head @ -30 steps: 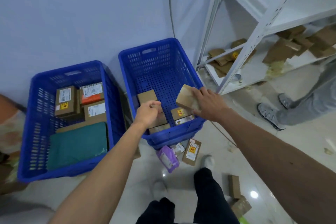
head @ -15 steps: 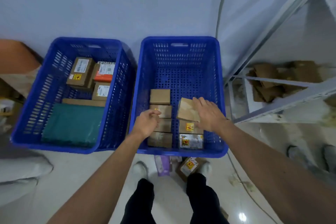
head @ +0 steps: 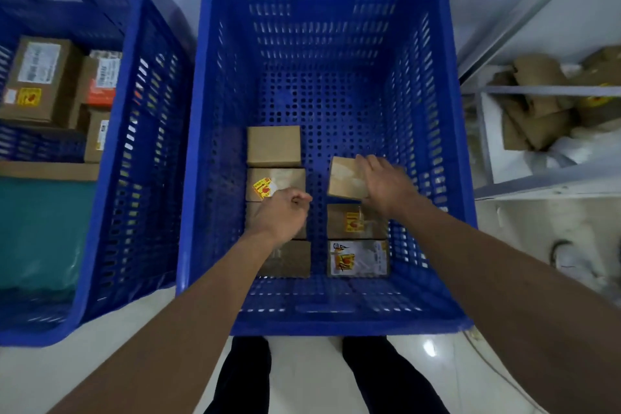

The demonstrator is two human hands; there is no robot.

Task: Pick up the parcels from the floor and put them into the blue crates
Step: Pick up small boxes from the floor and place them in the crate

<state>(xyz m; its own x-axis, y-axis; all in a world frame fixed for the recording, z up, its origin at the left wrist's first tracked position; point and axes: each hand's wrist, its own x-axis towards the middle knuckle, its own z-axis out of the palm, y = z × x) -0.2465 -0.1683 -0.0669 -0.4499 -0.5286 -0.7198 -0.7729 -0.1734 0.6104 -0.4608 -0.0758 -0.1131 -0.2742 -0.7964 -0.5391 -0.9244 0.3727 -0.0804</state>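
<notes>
Right hand (head: 386, 186) grips a slightly askew parcel (head: 346, 178) near the blue crate's (head: 322, 44) right wall; left hand (head: 280, 217) curled, empty.

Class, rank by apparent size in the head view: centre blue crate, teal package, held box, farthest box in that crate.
centre blue crate
teal package, partly cropped
held box and farthest box look alike; held one nearer, so unranked

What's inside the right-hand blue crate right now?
In the crate, four brown parcels lie in a left column and two in a right one. The right hand holds a seventh parcel, tilted. The left hand covers most of the third one down.
</notes>
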